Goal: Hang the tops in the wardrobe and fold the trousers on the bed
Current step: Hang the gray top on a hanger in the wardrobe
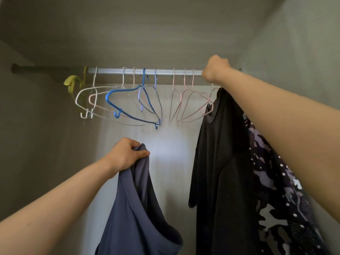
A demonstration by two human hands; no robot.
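Observation:
I look up into the wardrobe at its silver rail. My left hand grips a bunched blue-grey top that hangs down below the rail. My right hand is raised to the rail's right end, fingers curled at the hook of a hanger whose top is hidden behind the fist. A black top hangs under that hand. A black, grey and white patterned top hangs just right of it, partly behind my right forearm.
Several bare hangers hang along the rail: white and pale pink at the left, two blue ones in the middle, pink ones toward the right. A yellow-green item dangles at the rail's left end. Grey wardrobe walls close in on both sides.

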